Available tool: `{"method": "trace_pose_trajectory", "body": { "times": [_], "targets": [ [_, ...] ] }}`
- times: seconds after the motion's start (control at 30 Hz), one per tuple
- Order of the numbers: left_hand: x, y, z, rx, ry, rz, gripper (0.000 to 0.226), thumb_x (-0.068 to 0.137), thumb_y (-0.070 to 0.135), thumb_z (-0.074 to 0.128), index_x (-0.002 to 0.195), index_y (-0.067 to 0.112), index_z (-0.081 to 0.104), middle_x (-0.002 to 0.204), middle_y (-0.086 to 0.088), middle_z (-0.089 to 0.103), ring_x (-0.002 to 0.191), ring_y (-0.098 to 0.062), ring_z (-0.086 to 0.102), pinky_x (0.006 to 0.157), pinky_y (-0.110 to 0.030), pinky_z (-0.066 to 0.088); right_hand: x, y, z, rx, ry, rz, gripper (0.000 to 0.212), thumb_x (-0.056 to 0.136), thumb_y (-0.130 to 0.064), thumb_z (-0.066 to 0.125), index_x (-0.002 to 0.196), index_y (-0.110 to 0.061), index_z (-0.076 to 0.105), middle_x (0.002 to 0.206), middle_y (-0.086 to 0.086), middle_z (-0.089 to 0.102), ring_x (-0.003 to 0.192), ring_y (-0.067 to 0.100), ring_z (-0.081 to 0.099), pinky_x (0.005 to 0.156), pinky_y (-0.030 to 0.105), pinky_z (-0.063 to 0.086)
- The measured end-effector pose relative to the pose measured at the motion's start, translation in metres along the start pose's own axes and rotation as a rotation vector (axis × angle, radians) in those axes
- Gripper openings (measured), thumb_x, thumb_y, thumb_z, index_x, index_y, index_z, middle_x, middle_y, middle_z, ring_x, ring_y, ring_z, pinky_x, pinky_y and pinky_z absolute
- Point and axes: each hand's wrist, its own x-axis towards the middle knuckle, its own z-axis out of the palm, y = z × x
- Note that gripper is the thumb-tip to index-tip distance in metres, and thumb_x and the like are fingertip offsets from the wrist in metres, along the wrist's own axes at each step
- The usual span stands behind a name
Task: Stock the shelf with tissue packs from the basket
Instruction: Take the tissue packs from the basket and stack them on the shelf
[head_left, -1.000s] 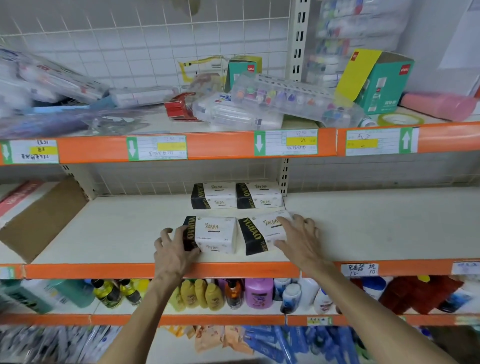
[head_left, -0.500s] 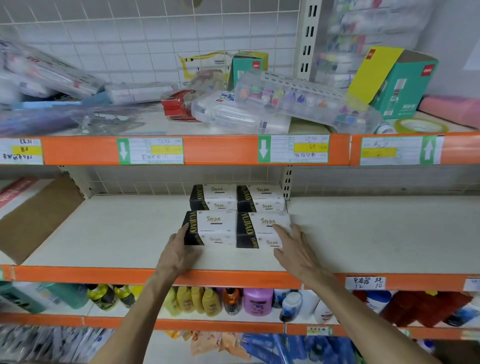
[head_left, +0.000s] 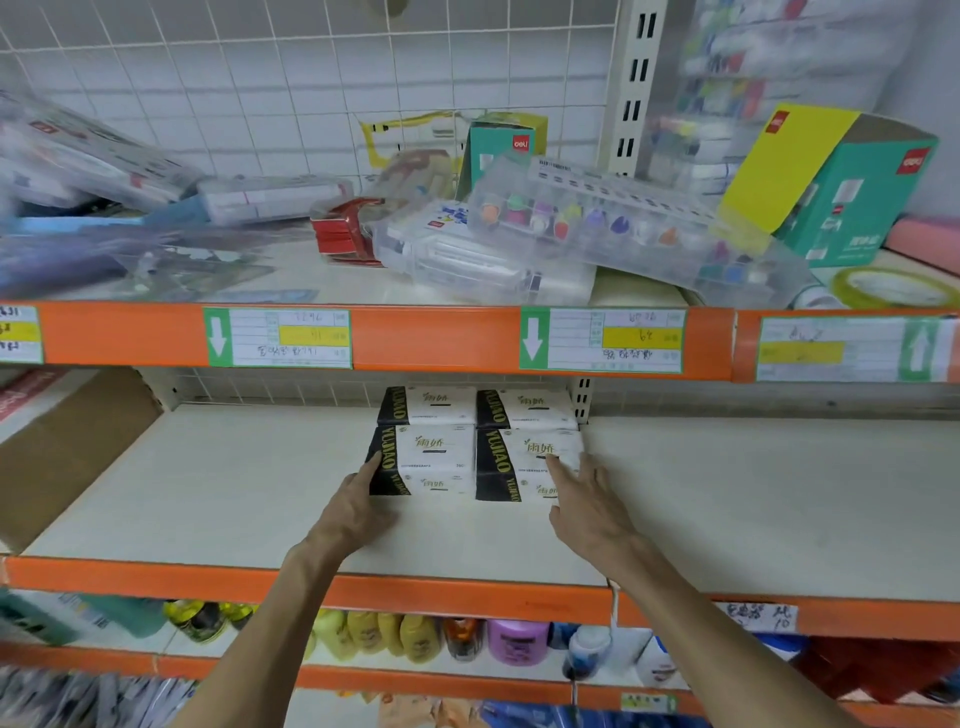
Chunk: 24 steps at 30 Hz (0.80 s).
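Observation:
Several white and black tissue packs sit in a tight block on the cream middle shelf (head_left: 218, 493). The front left pack (head_left: 431, 457) and the front right pack (head_left: 519, 462) stand against the rear left pack (head_left: 431, 402) and the rear right pack (head_left: 524, 408). My left hand (head_left: 358, 504) touches the front left pack's black end with straight fingers. My right hand (head_left: 587, 504) rests its fingertips on the front right pack's near right corner. The basket is out of view.
A brown carton (head_left: 67, 452) lies at the shelf's left end. The upper shelf holds clear stationery boxes (head_left: 597, 223) and a green and yellow box (head_left: 841, 187). Bottles (head_left: 405, 634) line the shelf below. Bare shelf stretches right of the packs (head_left: 753, 493).
The two front packs have slid back and straightened against the rear pair. Both hands followed them deeper into the shelf, and the fingers now only touch the packs.

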Motion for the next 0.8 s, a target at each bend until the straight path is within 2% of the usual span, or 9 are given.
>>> {"method": "trace_pose_trajectory", "body": {
  "times": [0.17, 0.23, 0.27, 0.33, 0.4, 0.5, 0.63, 0.8],
  "targets": [
    [0.0, -0.001, 0.0, 0.024, -0.016, -0.005, 0.095, 0.079, 0.017, 0.072, 0.152, 0.028, 0.013, 0.136, -0.012, 0.045, 0.117, -0.029, 0.051, 0.102, -0.037, 0.042, 0.005, -0.001, 0.003, -0.028, -0.036, 0.025, 0.075, 0.092, -0.009, 0.048, 0.154, -0.024, 0.008, 0.158, 0.021, 0.002, 0.143, 0.036, 0.014, 0.113, 0.039, 0.028],
    [-0.005, 0.002, -0.004, 0.077, -0.058, 0.01, 0.099, 0.076, 0.025, 0.072, 0.15, 0.034, 0.006, 0.145, -0.012, 0.038, 0.124, -0.029, 0.048, 0.102, -0.039, 0.043, -0.001, -0.003, -0.002, -0.021, -0.07, 0.039, 0.079, 0.092, -0.012, 0.05, 0.155, -0.026, 0.003, 0.159, 0.021, -0.003, 0.145, 0.037, 0.009, 0.116, 0.04, 0.022],
    [-0.009, 0.005, -0.005, 0.125, -0.069, 0.015, 0.099, 0.078, 0.027, 0.07, 0.151, 0.031, 0.003, 0.149, -0.012, 0.032, 0.129, -0.03, 0.044, 0.104, -0.039, 0.042, -0.007, -0.004, -0.005, -0.014, -0.076, 0.046, 0.082, 0.092, -0.014, 0.052, 0.155, -0.027, 0.001, 0.159, 0.019, -0.005, 0.145, 0.037, 0.01, 0.116, 0.041, 0.022],
    [-0.021, 0.01, -0.006, 0.186, 0.0, 0.035, 0.1, 0.081, 0.025, 0.068, 0.153, 0.022, -0.002, 0.155, -0.01, 0.021, 0.132, -0.032, 0.041, 0.103, -0.042, 0.041, -0.021, -0.006, -0.011, -0.021, -0.021, 0.046, 0.087, 0.09, -0.019, 0.053, 0.154, -0.026, -0.006, 0.16, 0.017, -0.007, 0.141, 0.035, 0.016, 0.115, 0.041, 0.024],
    [-0.037, 0.014, -0.006, 0.147, 0.1, 0.044, 0.098, 0.08, 0.018, 0.068, 0.153, 0.02, 0.001, 0.155, -0.008, 0.021, 0.124, -0.034, 0.047, 0.097, -0.046, 0.044, -0.035, -0.011, -0.013, -0.03, 0.063, 0.034, 0.089, 0.09, -0.019, 0.052, 0.154, -0.024, -0.01, 0.161, 0.015, -0.007, 0.142, 0.032, 0.015, 0.115, 0.039, 0.025],
    [-0.057, 0.02, -0.011, 0.189, 0.173, 0.09, 0.086, 0.08, 0.012, 0.067, 0.148, 0.014, 0.015, 0.148, -0.007, 0.026, 0.121, -0.033, 0.044, 0.095, -0.045, 0.045, -0.053, -0.029, -0.021, -0.041, 0.103, -0.016, 0.086, 0.091, -0.015, 0.051, 0.155, -0.024, -0.006, 0.162, 0.011, -0.003, 0.146, 0.03, 0.009, 0.117, 0.039, 0.02],
    [-0.083, 0.029, -0.02, 0.27, 0.105, 0.204, 0.068, 0.081, 0.013, 0.063, 0.139, 0.013, 0.027, 0.141, -0.006, 0.032, 0.123, -0.027, 0.039, 0.097, -0.041, 0.045, -0.071, -0.072, -0.028, -0.049, 0.123, -0.086, 0.076, 0.093, -0.018, 0.051, 0.155, -0.02, 0.008, 0.161, 0.004, 0.01, 0.146, 0.025, 0.013, 0.117, 0.038, 0.018],
    [-0.108, 0.032, -0.029, 0.323, -0.025, 0.347, 0.077, 0.082, 0.019, 0.062, 0.146, 0.016, 0.021, 0.15, -0.003, 0.03, 0.136, -0.023, 0.03, 0.11, -0.038, 0.036, -0.098, -0.13, -0.019, -0.017, 0.074, -0.111, 0.072, 0.093, -0.02, 0.052, 0.154, -0.019, 0.014, 0.158, 0.0, 0.021, 0.144, 0.023, 0.018, 0.117, 0.038, 0.021]
  ]
}}
